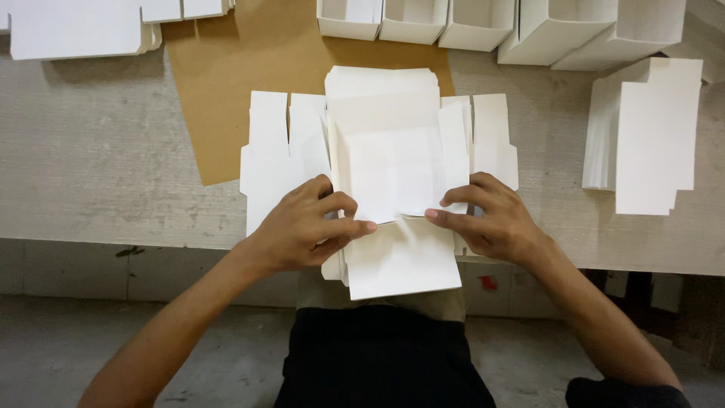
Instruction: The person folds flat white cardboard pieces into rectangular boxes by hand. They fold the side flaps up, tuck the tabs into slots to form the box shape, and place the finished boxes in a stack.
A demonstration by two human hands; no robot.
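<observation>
- Folding going on right at the near edge of the tabletop point(98, 151): both bare hands are on a flat white cardboard box blank point(389, 174).
- Left hand point(302, 227) sits on the blank's lower left, fingers curled in, thumb and fingertips pinched together on the edge of the centre panel.
- Right hand point(491, 219) mirrors it on the lower right, its grip pressed shut on the same panel's edge, index finger pointing inward along the fold.
- The centre panel is lifted a little between the 2 hands; the fingertips stand near each other but apart.
- The blank's bottom flap point(400, 261) hangs out past the tabletop edge, over the person's lap.
- Side flaps spread out flat to the left and right of the blank, lying on the tabletop.
- Under the blank's upper part lies a brown sheet of paper point(226, 83), running up toward the far side.
- Along the far edge, a row of finished open white boxes point(483, 23) stands side by side.
- To the right, well apart from the hands, a stack of folded white blanks point(649, 136) rests flat.
- Top left corner, another pile of flat white sheets point(75, 30) lies on the tabletop.
</observation>
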